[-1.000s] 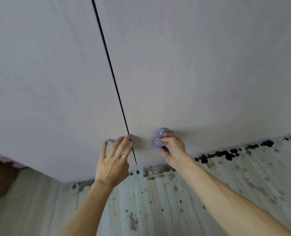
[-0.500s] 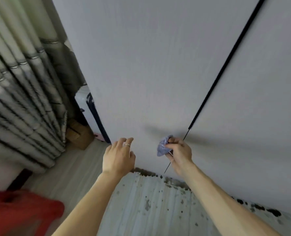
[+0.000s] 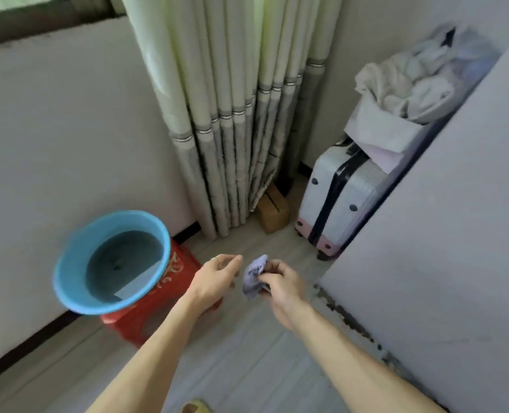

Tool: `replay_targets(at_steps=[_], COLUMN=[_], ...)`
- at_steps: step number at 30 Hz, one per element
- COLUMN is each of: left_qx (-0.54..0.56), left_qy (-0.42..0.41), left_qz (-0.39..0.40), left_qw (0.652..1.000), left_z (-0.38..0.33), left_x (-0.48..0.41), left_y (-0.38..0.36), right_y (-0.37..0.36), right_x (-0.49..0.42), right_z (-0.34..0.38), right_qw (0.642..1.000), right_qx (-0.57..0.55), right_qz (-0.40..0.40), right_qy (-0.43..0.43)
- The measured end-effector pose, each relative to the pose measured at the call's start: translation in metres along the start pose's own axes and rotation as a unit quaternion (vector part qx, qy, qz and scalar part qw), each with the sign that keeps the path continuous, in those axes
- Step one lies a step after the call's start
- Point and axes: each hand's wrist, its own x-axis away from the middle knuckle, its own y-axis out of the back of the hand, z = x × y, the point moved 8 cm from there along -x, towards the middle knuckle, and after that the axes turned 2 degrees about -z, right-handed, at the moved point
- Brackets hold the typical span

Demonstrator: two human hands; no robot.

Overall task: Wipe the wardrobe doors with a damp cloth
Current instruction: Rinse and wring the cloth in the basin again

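Observation:
A crumpled pale purple cloth [image 3: 254,276] is gripped in my right hand [image 3: 278,284], held out over the floor, away from the wardrobe. My left hand [image 3: 217,275] hangs just left of the cloth with loosely curled fingers, a ring on one finger, holding nothing. The grey wardrobe door [image 3: 443,248] fills the right side of the view, its bottom edge lined with dark stains. A blue basin [image 3: 110,260] with water in it stands on a red stool [image 3: 157,305] to the left of my hands.
Pale pleated curtains [image 3: 232,120] hang at the back. A white suitcase [image 3: 339,198] with a pile of clothes [image 3: 411,87] on top stands beside the wardrobe. A small cardboard box [image 3: 272,213] lies under the curtain. A white wall runs along the left.
My view has swung left, from the wardrobe doors to the corner with the basin. My right hand has come off the door with the cloth still in it. My left hand stayed beside it.

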Motion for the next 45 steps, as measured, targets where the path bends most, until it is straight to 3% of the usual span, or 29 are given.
replay_targets(at_steps=[5, 9, 14, 17, 21, 23, 25, 29, 32, 37, 39, 42, 43, 45], left_qx=[0.165, 0.238, 0.287, 0.32, 0.315, 0.324, 0.313, 0.151, 0.042, 0.017, 0.083, 0.225, 0.258, 0.311], left_qy=[0.062, 0.126, 0.165, 0.185, 0.229, 0.23, 0.236, 0.264, 0.303, 0.383, 0.383, 0.38, 0.378, 0.371], left_qz=[0.007, 0.007, -0.074, -0.095, -0.147, -0.18, -0.193, -0.197, -0.201, -0.168, -0.195, -0.223, -0.217, -0.195], left_qw=[0.984, 0.963, 0.941, 0.924, 0.909, 0.9, 0.9, 0.932, 0.931, 0.908, 0.899, 0.869, 0.862, 0.853], left_z=[0.082, 0.151, 0.223, 0.247, 0.278, 0.288, 0.301, 0.326, 0.335, 0.36, 0.363, 0.369, 0.37, 0.377], left_x=[-0.025, -0.036, -0.062, -0.078, -0.094, -0.106, -0.12, -0.139, -0.15, -0.167, -0.173, -0.181, -0.185, -0.192], left_y=[0.111, 0.18, 0.237, 0.247, 0.253, 0.261, 0.264, 0.262, 0.265, 0.254, 0.251, 0.241, 0.237, 0.227], right_y=[-0.165, -0.269, -0.333, -0.357, -0.373, -0.39, -0.395, -0.406, -0.417, -0.428, -0.429, -0.419, -0.416, -0.414], right_x=[-0.033, -0.049, -0.077, -0.101, -0.13, -0.156, -0.189, -0.216, -0.222, -0.244, -0.242, -0.24, -0.239, -0.232], right_z=[-0.038, -0.07, -0.098, -0.11, -0.117, -0.114, -0.113, -0.119, -0.13, -0.149, -0.163, -0.195, -0.205, -0.221], right_qw=[0.984, 0.913, 0.922, 0.882, 0.833, 0.822, 0.818, 0.741, 0.695, 0.7, 0.698, 0.692, 0.711, 0.791], right_qx=[0.141, 0.343, 0.293, 0.359, 0.425, 0.445, 0.486, 0.598, 0.643, 0.662, 0.67, 0.697, 0.683, 0.589], right_qz=[0.106, 0.2, 0.252, 0.295, 0.341, 0.352, 0.307, 0.277, 0.271, 0.191, 0.18, 0.158, 0.154, 0.163], right_qy=[0.033, 0.089, -0.022, -0.08, -0.092, -0.048, 0.009, 0.13, 0.174, 0.186, 0.179, 0.1, 0.064, -0.009])
